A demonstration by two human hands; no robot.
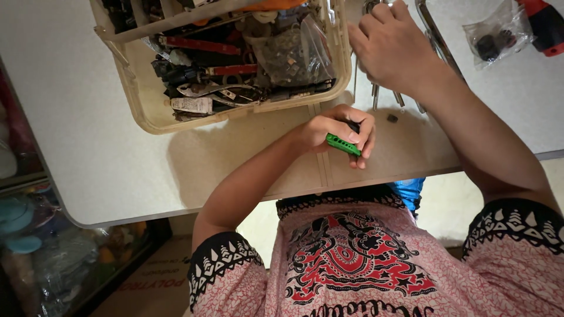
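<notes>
- While I watch from the head camera, I count two hands at work over one pale table (88,147).
- Left hand (338,132): fingers curled tight around one small green holder (342,144), a flat bar with a row of holes along it. It sits just above the table near the front edge, close to the body.
- Right hand (390,50): farther out, fingers bent down onto a bunch of thin metal keys (376,94). I make out about four shafts poking out below the palm; the exact count is hidden. I can't tell how firmly the fingers grip them.
- One small dark bit (392,118) lies alone on the table, between the two hands.
- One beige tool box (235,111) stands left of the right hand, its lift-out tray (147,26) tilted across the top. Inside, a jumble: two red-handled tools (202,46), dark pliers, one clear bag of small metal parts (291,53).
- Far right, one more clear bag (496,35) holding black pieces, touching one red-and-black tool (546,26).
</notes>
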